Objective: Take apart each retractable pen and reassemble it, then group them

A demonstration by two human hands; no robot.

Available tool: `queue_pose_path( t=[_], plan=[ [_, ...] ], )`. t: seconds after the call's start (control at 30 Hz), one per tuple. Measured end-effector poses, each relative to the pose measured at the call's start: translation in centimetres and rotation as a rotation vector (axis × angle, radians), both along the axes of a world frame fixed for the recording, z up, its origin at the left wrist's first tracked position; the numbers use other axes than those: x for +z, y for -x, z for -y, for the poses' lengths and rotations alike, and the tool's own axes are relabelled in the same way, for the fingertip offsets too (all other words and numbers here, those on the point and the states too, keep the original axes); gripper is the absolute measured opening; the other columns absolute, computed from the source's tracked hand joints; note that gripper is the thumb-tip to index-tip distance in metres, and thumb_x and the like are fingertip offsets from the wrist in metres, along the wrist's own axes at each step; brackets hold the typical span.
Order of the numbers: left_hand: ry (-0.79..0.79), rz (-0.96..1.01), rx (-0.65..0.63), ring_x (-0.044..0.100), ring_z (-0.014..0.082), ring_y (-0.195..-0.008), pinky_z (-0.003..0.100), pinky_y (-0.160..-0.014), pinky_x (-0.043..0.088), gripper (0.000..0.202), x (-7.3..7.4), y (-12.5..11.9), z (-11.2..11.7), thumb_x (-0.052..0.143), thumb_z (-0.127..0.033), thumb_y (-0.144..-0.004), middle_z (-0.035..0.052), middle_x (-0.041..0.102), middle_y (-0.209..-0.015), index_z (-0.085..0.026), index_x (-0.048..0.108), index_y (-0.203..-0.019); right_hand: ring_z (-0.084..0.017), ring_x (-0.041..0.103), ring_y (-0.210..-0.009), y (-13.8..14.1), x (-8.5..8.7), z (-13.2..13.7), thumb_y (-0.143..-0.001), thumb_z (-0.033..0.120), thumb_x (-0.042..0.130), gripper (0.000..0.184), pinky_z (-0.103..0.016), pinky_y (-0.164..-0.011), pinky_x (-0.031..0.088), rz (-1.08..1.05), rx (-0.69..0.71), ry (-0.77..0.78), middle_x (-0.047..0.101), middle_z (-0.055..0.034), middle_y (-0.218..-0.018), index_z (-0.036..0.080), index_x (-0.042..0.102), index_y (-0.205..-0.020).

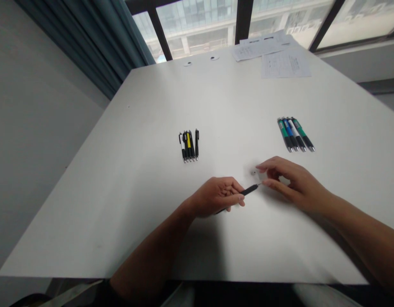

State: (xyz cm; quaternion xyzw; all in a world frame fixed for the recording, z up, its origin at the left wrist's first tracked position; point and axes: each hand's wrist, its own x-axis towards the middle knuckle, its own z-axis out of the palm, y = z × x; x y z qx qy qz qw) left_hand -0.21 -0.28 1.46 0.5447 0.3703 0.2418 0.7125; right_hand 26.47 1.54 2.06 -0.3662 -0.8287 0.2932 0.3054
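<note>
- Well, up and to the left of the grip, a row of retractable pens [189,146] lies side by side on the smooth white tabletop [120,192], slim black barrels with white and yellow bands, tips toward the person; the tight alignment looks deliberate.
- At the grip, the left hand [218,197] is closed firmly around the rear of a black retractable pen [250,190], apparently to steady it, with its glossy barrel pointing right.
- The pen's slender metal tip sits just outside the left hand, in the narrow opening of the right hand [293,183].
- The right hand's thumb [264,182] lies just beside that tip and the forefinger arches above it, parted and not clearly holding anything.
- Just above the tip, a small pale mark [253,172] sits on the tabletop, too small to identify.
- Farther up and right of the grip, a second row of pens [294,134] lies together, its green, blue and white plastic grips contrasting with dark barrels and metal tips.
- Beyond them, thin sheets of paper [285,64] lie flat near the far edge.
</note>
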Motion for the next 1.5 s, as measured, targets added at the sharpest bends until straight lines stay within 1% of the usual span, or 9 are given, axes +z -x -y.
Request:
queue_pose_path(
  t=[0.1, 0.27, 0.33, 0.5, 0.6, 1.0, 1.2, 1.37, 1.5],
  plan=[
    [-0.004, -0.01, 0.003, 0.057, 0.0068, -0.053, 0.02, -0.052, 0.05, 0.026, 0.0, 0.0, 0.0, 0.077, -0.033, -0.085, 0.0082, 0.077, -0.081, -0.011, 0.068, -0.092, -0.019, 0.067, -0.079, 0.1, -0.6, -0.6, -0.101, 0.027, 0.059, 0.029, -0.032, -0.071, 0.056, 0.086, 0.009, -0.04, 0.07, -0.0131, -0.113, 0.02, 0.065, -0.129],
    [-0.011, -0.017, 0.007, 0.057, 0.0067, -0.053, 0.02, -0.052, 0.05, 0.026, -0.2, 0.1, -0.1, 0.077, -0.033, -0.085, 0.0086, 0.077, -0.082, -0.011, 0.067, -0.092, -0.022, 0.07, -0.083, 0.7, -1.0, -0.8, -0.1, 0.023, 0.058, 0.017, -0.035, -0.075, 0.054, 0.124, -0.009, -0.067, 0.075, -0.0115, -0.096, 0.018, 0.074, -0.103],
    [-0.009, -0.017, 0.014, 0.058, 0.0071, -0.054, 0.02, -0.052, 0.051, 0.027, -0.3, 0.1, -0.1, 0.077, -0.035, -0.085, 0.0086, 0.077, -0.081, -0.011, 0.067, -0.091, -0.021, 0.068, -0.077, 0.5, -0.7, -0.6, -0.099, 0.028, 0.062, 0.015, -0.034, -0.071, 0.053, 0.089, -0.048, 0.026, 0.074, -0.0096, -0.091, 0.018, 0.074, -0.098],
    [0.008, 0.002, 0.025, 0.058, 0.0076, -0.054, 0.021, -0.052, 0.051, 0.03, -0.3, 0.1, 0.0, 0.079, -0.037, -0.084, 0.0087, 0.077, -0.081, -0.011, 0.067, -0.091, -0.014, 0.059, -0.059, -0.3, 0.3, 0.0, -0.093, 0.042, 0.073, 0.023, -0.026, -0.054, 0.046, -0.226, -0.115, 0.482, 0.066, -0.0019, -0.068, 0.019, 0.075, -0.097],
    [0.011, 0.004, 0.026, 0.058, 0.0074, -0.053, 0.021, -0.052, 0.05, 0.031, -0.1, 0.0, 0.1, 0.079, -0.038, -0.083, 0.009, 0.077, -0.081, -0.011, 0.067, -0.091, -0.014, 0.062, -0.061, -0.3, 0.6, 0.2, -0.088, 0.042, 0.079, 0.024, -0.026, -0.058, 0.049, -0.313, -0.096, 0.575, 0.069, -0.0028, -0.069, 0.018, 0.076, -0.095],
    [0.004, -0.015, -0.022, 0.057, 0.0065, -0.053, 0.019, -0.052, 0.05, 0.026, -0.2, 0.2, 0.0, 0.076, -0.034, -0.087, 0.0095, 0.077, -0.083, -0.01, 0.068, -0.095, -0.013, 0.055, -0.06, 0.5, 0.4, 0.7, -0.091, 0.044, 0.075, 0.028, -0.025, -0.055, 0.044, -0.25, -0.007, 0.637, 0.066, -0.0028, -0.07, 0.016, 0.076, -0.099],
    [0.003, -0.055, -0.043, 0.057, 0.0066, -0.053, 0.02, -0.052, 0.048, 0.027, 0.2, 0.2, 0.1, 0.077, -0.035, -0.085, 0.0082, 0.078, -0.083, -0.011, 0.069, -0.094, -0.011, 0.046, -0.058, 0.6, 1.0, 0.7, -0.097, 0.042, 0.068, 0.03, -0.024, -0.051, 0.037, -0.155, 0.058, 0.507, 0.055, 0.0008, -0.065, 0.017, 0.069, -0.081],
    [0.015, -0.016, -0.047, 0.058, 0.0067, -0.053, 0.021, -0.054, 0.05, 0.028, -0.2, 0.3, 0.0, 0.076, -0.037, -0.087, 0.0087, 0.078, -0.085, -0.011, 0.068, -0.095, -0.012, 0.05, -0.061, 0.4, 0.4, 0.8, -0.096, 0.04, 0.07, 0.023, -0.025, -0.056, 0.041, -0.236, 0.041, 0.603, 0.06, -0.0003, -0.07, 0.017, 0.074, -0.096],
    [0.024, -0.006, -0.051, 0.059, 0.007, -0.054, 0.021, -0.054, 0.05, 0.029, -0.5, 0.4, 0.0, 0.075, -0.037, -0.088, 0.0099, 0.078, -0.086, -0.011, 0.067, -0.095, -0.013, 0.052, -0.062, 0.3, 0.1, 0.8, -0.094, 0.041, 0.073, 0.024, -0.026, -0.056, 0.042, -0.241, 0.011, 0.596, 0.063, -0.0023, -0.072, 0.017, 0.076, -0.098]
  ],
)
